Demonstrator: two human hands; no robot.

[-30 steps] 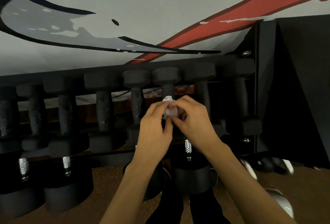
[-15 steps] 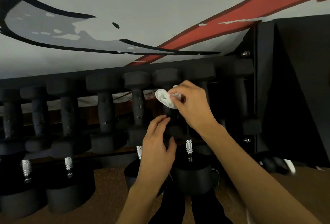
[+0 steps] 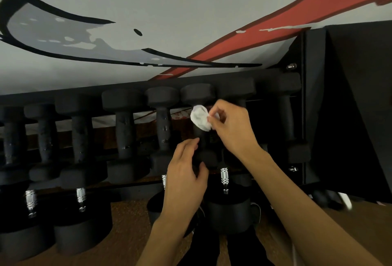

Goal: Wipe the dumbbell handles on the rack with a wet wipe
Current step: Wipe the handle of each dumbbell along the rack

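Several black dumbbells lie side by side on a black rack (image 3: 135,84) against the wall. My right hand (image 3: 231,125) pinches a crumpled white wet wipe (image 3: 199,118) and presses it on the upper end of one dumbbell handle (image 3: 201,138), just under that dumbbell's far head (image 3: 197,95). My left hand (image 3: 184,178) sits lower, fingers curled around the near head of the same dumbbell, which it mostly hides.
Larger dumbbells with chrome handles (image 3: 31,202) stand on the cork-coloured floor (image 3: 127,244) below the rack. The rack's black upright (image 3: 311,106) closes off the right side. A painted wall (image 3: 169,21) rises right behind the rack.
My hands came apart: the right one carried the wipe up to the handle's top, while the left dropped down to the dumbbell's near head.
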